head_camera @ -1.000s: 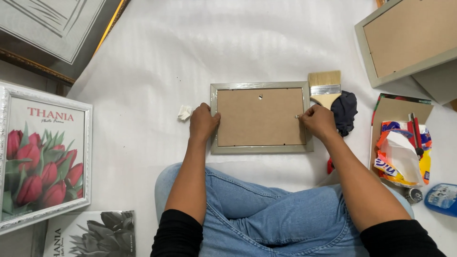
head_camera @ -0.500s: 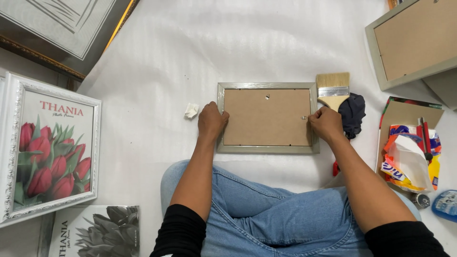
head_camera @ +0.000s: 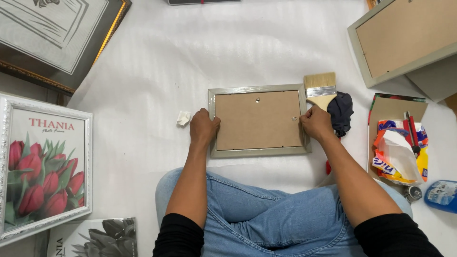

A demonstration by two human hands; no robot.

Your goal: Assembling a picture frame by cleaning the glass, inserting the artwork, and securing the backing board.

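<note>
- Your left hand (head_camera: 203, 127) rests on the left edge of the small picture frame (head_camera: 259, 121), fingers curled over the silver moulding and pressing it down; it grips nothing, it only bears on the frame.
- Your right hand (head_camera: 315, 122) sits on the frame's right edge, fingertips pinched close together at a small metal tab on the brown backing board. Whether they actually hold the tab, you cannot tell from here.
- The frame lies face down and flat on the white sheet (head_camera: 143, 81), between your two hands and just beyond your knees in blue jeans (head_camera: 266, 214).
- A paintbrush (head_camera: 320, 89) with pale bristles lies touching the frame's upper right corner, its handle running under your right hand.
- A dark cloth (head_camera: 341, 112) is bunched just right of the frame, beside your right hand.
- A small crumpled white scrap (head_camera: 183, 118) lies just left of the frame, near your left hand.
- Further right of the frame lies a crumpled bag of white, orange and blue (head_camera: 395, 154) on a piece of cardboard.
- A larger frame (head_camera: 404, 38), also face down, lies well apart up and right of the small frame.
- Far left of the frame stands a white-framed tulip print (head_camera: 40, 166).
</note>
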